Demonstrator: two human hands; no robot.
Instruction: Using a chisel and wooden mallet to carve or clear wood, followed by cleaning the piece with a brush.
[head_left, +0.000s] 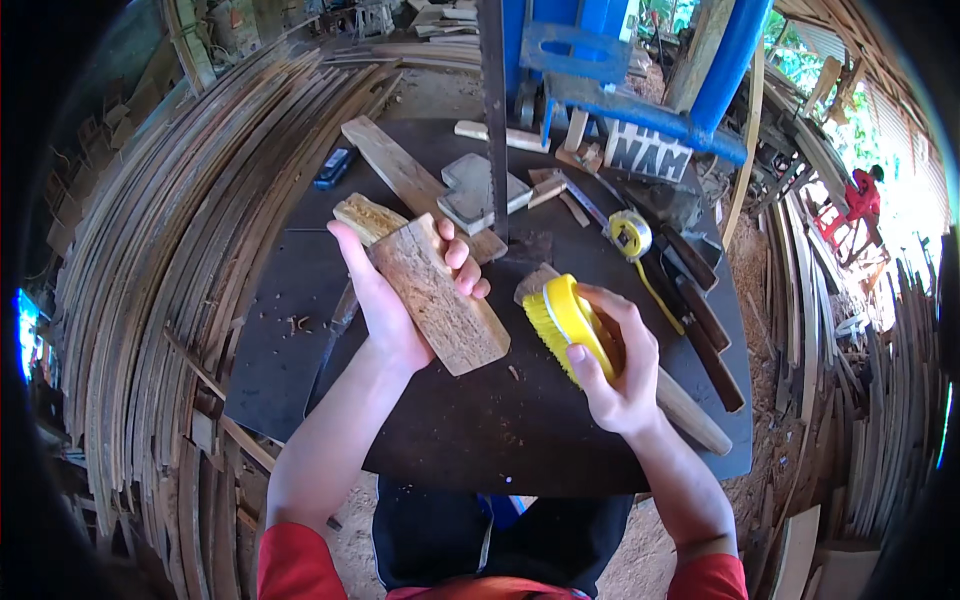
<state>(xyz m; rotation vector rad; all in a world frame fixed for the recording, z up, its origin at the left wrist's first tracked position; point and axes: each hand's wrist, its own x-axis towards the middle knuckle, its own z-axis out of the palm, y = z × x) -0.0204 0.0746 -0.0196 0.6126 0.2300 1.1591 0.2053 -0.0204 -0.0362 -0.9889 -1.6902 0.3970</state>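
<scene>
My left hand (385,310) is closed around a rough, weathered wooden block (440,298), its fingers curling over the right edge. Behind that block shows the end of another light wood piece (368,216); whether it is also in the hand is unclear. In my right hand (630,365) is a yellow scrub brush (572,325), gripped by its back with the yellow bristles facing left toward the block. Brush and block are apart, both above the dark table (440,440). A wooden handle (695,410) lies on the table beneath my right wrist.
An upright saw blade (495,120) rises through the table just beyond the block. Wood offcuts (485,192) lie around it. To the right are a yellow tape measure (630,235) and wooden-handled tools (705,335). Long wood strips (180,260) are stacked at the left.
</scene>
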